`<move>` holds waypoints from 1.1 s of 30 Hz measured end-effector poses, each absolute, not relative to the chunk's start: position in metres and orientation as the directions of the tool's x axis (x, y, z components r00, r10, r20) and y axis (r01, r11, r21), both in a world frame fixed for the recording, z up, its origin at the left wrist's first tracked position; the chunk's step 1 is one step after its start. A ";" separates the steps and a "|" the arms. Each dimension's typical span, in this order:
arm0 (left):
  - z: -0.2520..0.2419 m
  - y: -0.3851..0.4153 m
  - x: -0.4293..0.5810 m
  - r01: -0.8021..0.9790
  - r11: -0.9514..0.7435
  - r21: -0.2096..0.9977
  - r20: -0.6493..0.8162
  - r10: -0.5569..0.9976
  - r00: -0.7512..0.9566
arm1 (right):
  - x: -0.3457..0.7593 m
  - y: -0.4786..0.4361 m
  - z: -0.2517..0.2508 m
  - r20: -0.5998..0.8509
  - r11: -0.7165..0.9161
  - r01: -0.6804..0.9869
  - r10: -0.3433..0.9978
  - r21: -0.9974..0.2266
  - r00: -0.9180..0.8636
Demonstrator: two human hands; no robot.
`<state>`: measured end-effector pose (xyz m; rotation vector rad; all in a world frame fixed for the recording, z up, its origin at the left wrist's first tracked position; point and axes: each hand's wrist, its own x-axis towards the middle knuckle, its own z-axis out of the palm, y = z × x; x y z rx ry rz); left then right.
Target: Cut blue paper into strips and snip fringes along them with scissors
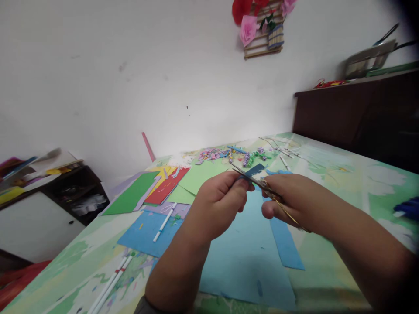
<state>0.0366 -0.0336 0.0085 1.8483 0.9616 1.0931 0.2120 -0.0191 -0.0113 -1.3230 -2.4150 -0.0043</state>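
Found dark blue fringed strip (pixel 255 170) pinched in left grip (pixel 221 203), above light blue sheet (pixel 245 253) on bench (pixel 78 261). Noted gold-handled scissors (pixel 269 190) clasped in right grip (pixel 288 194), with blades across strip. Observed white pen (pixel 165 222) lying on mid-blue sheet (pixel 135 233) at left.

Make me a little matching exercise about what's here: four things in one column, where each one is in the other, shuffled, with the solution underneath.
Things:
1. scissors
2. fringed blue strip
3. red sheet
4. wooden rack

Places:
A. on the table
B. in the right hand
C. up on the wall
D. in the left hand

Pairs: 1-B, 2-D, 3-A, 4-C
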 end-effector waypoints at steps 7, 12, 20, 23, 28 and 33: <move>0.009 -0.034 0.040 0.221 -0.430 0.875 0.357 0.883 0.305 | 0.212 -0.020 -0.013 0.378 0.645 0.735 0.746 -0.207 -0.548; 0.007 -0.033 0.040 0.222 -0.460 0.860 0.395 0.875 0.280 | 0.211 -0.020 -0.013 0.384 0.652 0.727 0.741 -0.215 -0.551; 0.006 -0.032 0.040 0.370 -0.542 0.754 0.477 0.840 0.258 | 0.210 -0.021 -0.012 0.350 0.611 0.758 0.778 -0.228 -0.522; 0.006 -0.033 0.040 0.373 -0.548 0.749 0.487 0.837 0.251 | 0.206 -0.024 -0.008 0.320 0.590 0.776 0.796 -0.222 -0.513; 0.006 -0.034 0.039 0.308 -0.516 0.799 0.449 0.854 0.264 | 0.203 -0.027 -0.006 0.333 0.595 0.774 0.790 -0.216 -0.515; 0.008 -0.035 0.039 0.236 -0.437 0.868 0.372 0.887 0.275 | 0.204 -0.025 -0.008 0.324 0.570 0.791 0.808 -0.222 -0.492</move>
